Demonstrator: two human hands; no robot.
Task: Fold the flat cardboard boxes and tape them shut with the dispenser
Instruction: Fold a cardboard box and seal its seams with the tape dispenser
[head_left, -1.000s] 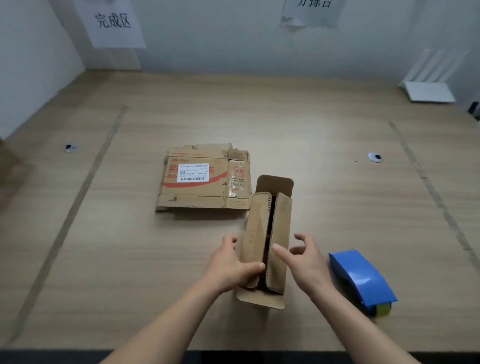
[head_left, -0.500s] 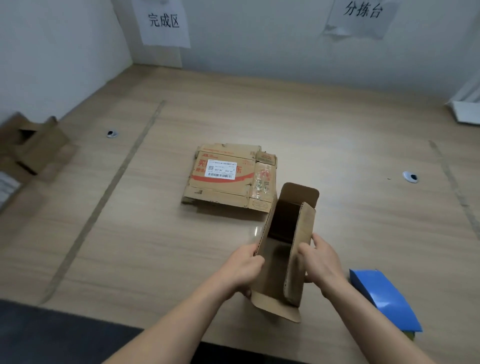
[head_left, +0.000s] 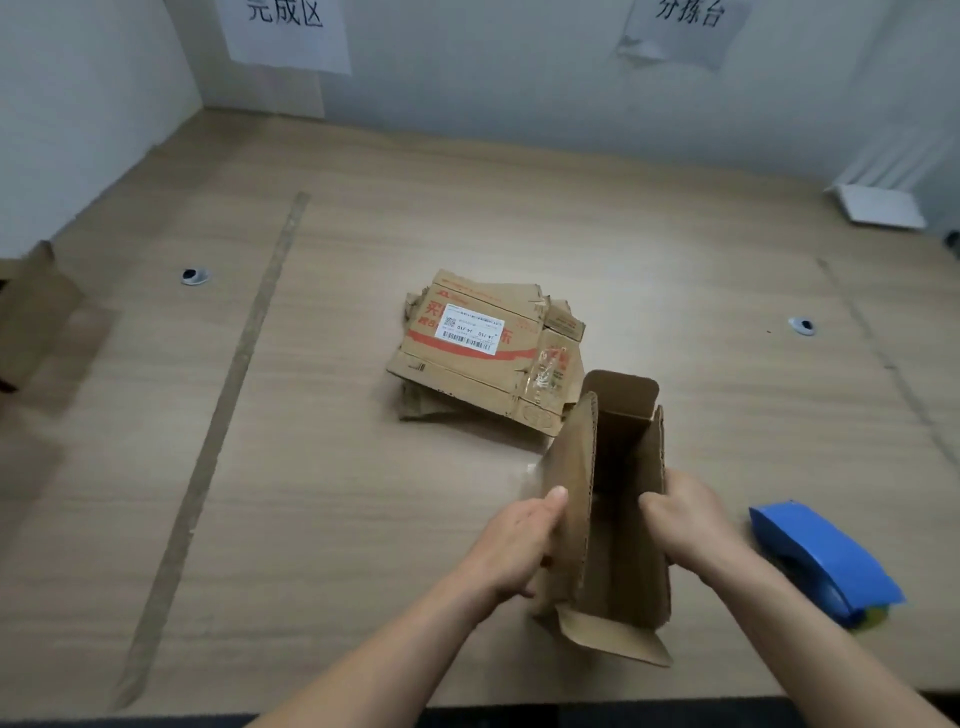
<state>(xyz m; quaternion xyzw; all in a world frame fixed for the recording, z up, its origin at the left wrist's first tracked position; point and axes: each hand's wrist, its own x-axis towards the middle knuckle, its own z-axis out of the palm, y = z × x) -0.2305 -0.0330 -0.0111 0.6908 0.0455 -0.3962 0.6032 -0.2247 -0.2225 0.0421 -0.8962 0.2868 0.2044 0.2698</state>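
1. The left hand (head_left: 519, 545) grips the left wall of the small box (head_left: 608, 519), thumb on the outer face
2. The right hand (head_left: 685, 514) holds the right wall, fingers curled over its edge into the box
3. The box stands open on the table (head_left: 311, 519), with flat boxes (head_left: 483, 353) at 11 o'clock and the blue dispenser (head_left: 826, 556) at 3 o'clock
4. Risk: uneven pressure may collapse the walls, or the loose near flap (head_left: 613, 634) may bend wrongly

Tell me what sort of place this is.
Probably a packing or sorting station: paper zone signs on the wall, flattened shipping cartons on a wooden table, and a blue tape dispenser.
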